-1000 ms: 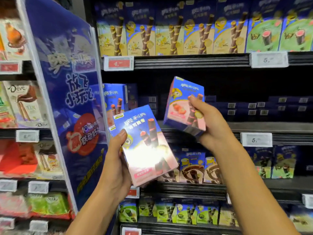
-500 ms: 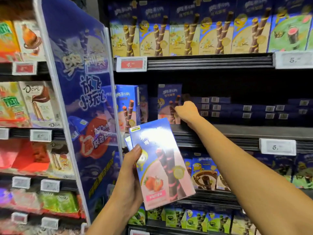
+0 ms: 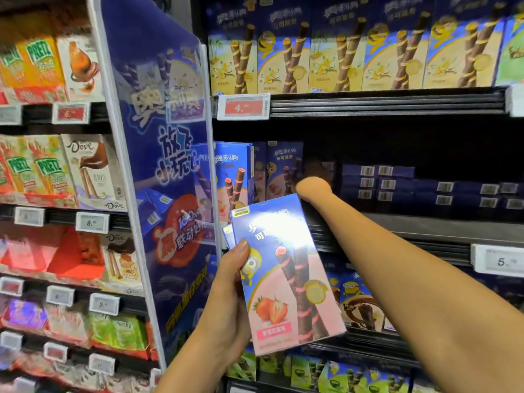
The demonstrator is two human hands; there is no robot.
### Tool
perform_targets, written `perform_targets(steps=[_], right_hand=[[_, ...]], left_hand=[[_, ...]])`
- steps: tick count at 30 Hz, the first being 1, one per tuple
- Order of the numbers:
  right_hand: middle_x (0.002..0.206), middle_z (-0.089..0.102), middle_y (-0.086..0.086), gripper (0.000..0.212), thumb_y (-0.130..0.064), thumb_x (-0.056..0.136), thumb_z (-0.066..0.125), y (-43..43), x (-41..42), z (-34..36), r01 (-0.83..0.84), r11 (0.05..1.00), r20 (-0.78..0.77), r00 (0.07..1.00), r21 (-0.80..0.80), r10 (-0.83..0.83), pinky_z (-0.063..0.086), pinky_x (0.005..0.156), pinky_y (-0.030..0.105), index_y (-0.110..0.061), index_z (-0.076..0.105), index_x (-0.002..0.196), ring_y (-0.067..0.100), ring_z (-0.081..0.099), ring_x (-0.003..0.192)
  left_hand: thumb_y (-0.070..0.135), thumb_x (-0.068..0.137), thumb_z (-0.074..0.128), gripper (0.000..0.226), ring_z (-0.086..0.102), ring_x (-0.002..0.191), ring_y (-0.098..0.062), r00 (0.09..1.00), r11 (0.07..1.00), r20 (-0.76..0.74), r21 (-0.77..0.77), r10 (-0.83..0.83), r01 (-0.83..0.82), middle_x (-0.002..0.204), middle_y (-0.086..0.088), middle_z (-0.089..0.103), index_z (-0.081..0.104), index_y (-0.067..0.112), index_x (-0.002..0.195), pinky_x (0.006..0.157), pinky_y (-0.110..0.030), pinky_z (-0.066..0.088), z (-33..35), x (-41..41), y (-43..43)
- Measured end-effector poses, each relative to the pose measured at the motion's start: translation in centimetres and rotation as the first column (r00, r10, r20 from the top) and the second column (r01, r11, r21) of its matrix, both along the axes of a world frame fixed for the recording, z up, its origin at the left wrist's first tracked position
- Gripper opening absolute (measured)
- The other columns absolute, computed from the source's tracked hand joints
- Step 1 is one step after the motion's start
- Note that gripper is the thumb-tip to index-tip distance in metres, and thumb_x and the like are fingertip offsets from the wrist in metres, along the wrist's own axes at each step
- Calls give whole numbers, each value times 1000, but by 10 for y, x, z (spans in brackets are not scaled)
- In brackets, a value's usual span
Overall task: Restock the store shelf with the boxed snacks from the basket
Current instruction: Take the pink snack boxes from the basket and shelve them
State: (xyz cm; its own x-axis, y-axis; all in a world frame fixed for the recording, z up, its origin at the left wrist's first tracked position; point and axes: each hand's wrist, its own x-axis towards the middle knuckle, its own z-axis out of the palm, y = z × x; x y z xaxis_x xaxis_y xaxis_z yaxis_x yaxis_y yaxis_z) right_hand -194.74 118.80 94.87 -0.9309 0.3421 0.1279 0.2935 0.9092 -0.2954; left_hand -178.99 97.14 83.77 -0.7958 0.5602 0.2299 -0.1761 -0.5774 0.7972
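Observation:
My left hand (image 3: 226,293) grips a pink and blue strawberry wafer-roll box (image 3: 286,273) in front of the shelves, thumb on its face. The edge of a second box (image 3: 226,236) shows behind it. My right hand (image 3: 317,173) reaches deep into the dark middle shelf (image 3: 397,225), right beside an upright strawberry box (image 3: 283,168). Its fingers are lost in shadow, so I cannot tell whether they hold that box. More strawberry boxes (image 3: 232,171) stand to the left of it. The basket is not in view.
A blue promotional divider panel (image 3: 158,165) juts out left of the shelf. Dark blue boxes (image 3: 425,188) lie flat at the back right of the middle shelf. Yellow vanilla boxes (image 3: 312,52) fill the shelf above. Pretz and Dove boxes (image 3: 56,171) fill the left bay.
My right hand carried its strawberry box from in front of the shelf into the middle shelf, where it stands upright, and reached further in. My left hand turned its box more upright.

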Motion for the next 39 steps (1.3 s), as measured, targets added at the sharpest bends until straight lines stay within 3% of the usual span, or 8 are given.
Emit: perform_targets(steps=[4, 7, 11, 15, 21, 25, 28, 39], right_hand=[[146, 49, 25, 35, -7, 103, 38, 1, 6, -6, 9, 996, -119, 993, -94, -21, 41, 104, 41, 6, 59, 128, 38, 49, 132], [117, 59, 26, 18, -11, 99, 47, 3, 20, -10, -35, 945, -289, 955, -325, -64, 44, 76, 29, -4, 62, 94, 33, 58, 108], [95, 68, 10, 23, -28, 95, 65, 1, 62, -15, -326, 696, -561, 817, -639, -132, 54, 78, 43, -5, 64, 98, 25, 65, 86], [67, 65, -9, 27, -42, 97, 62, -8, 137, -14, -530, 536, -659, 749, -657, -66, 52, 61, 28, -17, 67, 89, 10, 64, 67], [95, 71, 4, 51, -63, 83, 63, -29, 203, -16, -659, 502, -704, 698, -560, 131, 55, 74, 33, -18, 67, 106, 24, 69, 84], [114, 71, -12, 53, -39, 82, 82, -27, 212, -20, -617, 631, -676, 711, -470, 191, 59, 82, 32, -30, 56, 127, 5, 71, 98], [122, 70, -4, 53, -25, 87, 79, -21, 209, -22, -621, 591, -717, 690, -515, 101, 57, 95, 46, -25, 53, 133, 14, 71, 106], [89, 75, 7, 10, -14, 97, 63, 38, 173, -14, -570, 382, -672, 704, -728, -231, 55, 74, 37, -11, 72, 96, 20, 72, 77]], left_hand=[[55, 49, 98, 82, 76, 98, -32, 1000, 1000, 5, 4, 6, -6, 123, -16, 75, 79, 16, 119, 80, -44, 63, 3, -3, 1], [54, 50, 98, 82, 77, 99, -32, 1000, 1000, -3, 25, 12, -12, 125, -16, 75, 78, 17, 121, 79, -43, 63, 2, -5, 2], [52, 54, 98, 74, 78, 98, -29, 1000, 997, -30, 70, -9, 11, 122, -12, 76, 79, 19, 118, 78, -42, 64, 6, -9, 5], [52, 61, 95, 73, 77, 102, -28, 993, 994, -111, 107, 27, -15, 126, -11, 75, 76, 19, 123, 82, -43, 63, 21, -13, 12], [56, 74, 83, 85, 65, 126, -37, 975, 991, -199, 107, 94, -74, 144, -17, 64, 61, 15, 145, 107, -54, 51, 44, -21, 36], [61, 82, 71, 60, 75, 111, -28, 967, 988, -207, 68, 152, -141, 129, -11, 74, 75, 22, 127, 86, -41, 62, 48, -27, 55], [80, 71, 76, 90, 68, 126, -33, 948, 980, -251, 10, 196, -200, 139, -9, 69, 64, 25, 141, 105, -57, 53, 53, -28, 67], [60, 90, 67, 67, 72, 117, -32, 942, 961, -203, -26, 266, -276, 134, -8, 72, 59, 25, 146, 102, -55, 54, 49, -58, 70]])
